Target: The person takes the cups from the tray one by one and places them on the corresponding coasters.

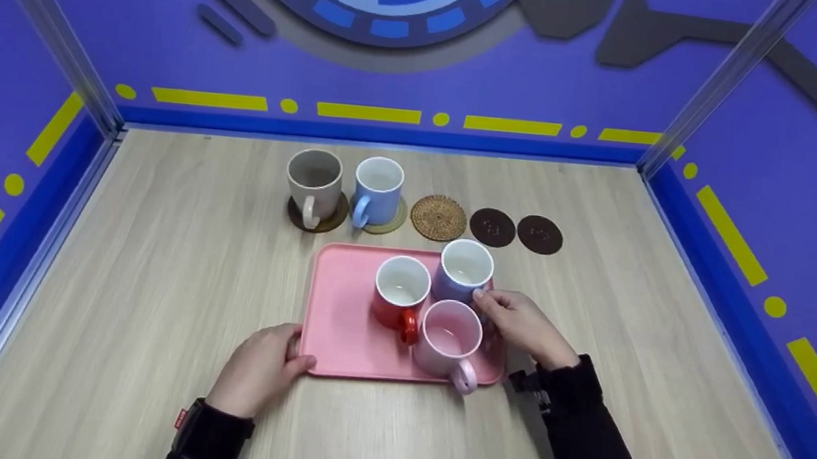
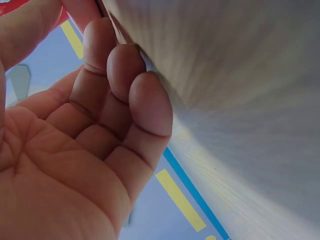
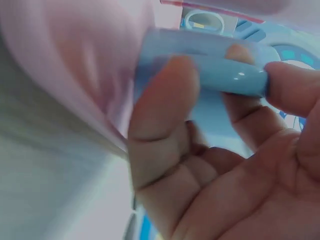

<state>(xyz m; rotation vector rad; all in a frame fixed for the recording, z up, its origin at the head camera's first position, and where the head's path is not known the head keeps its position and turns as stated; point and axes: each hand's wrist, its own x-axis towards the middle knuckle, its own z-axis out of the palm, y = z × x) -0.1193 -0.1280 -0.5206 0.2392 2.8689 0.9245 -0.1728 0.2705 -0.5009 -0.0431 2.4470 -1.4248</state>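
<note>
My left hand [image 1: 256, 368] grips the near left corner of the pink tray [image 1: 346, 305], its thumb over the rim. In the left wrist view, the curled fingers [image 2: 150, 102] of that hand sit along the tray's edge. My right hand [image 1: 522, 324] holds the handle [image 3: 232, 76] of a light blue mug [image 1: 459, 289] at the tray's right back. The right wrist view has its thumb and fingers around that handle. A red mug [image 1: 388, 309] with a white inside and a pale pink mug [image 1: 434, 357] stand close by on the tray, upright.
Behind the tray runs a row of round coasters. A beige mug [image 1: 315, 192] and a blue mug [image 1: 382, 197] stand on the two leftmost. To their right lie a woven coaster [image 1: 439, 217] and two dark brown coasters, one [image 1: 493, 228] beside the other [image 1: 540, 235]. Blue panels [image 1: 406, 89] enclose the table.
</note>
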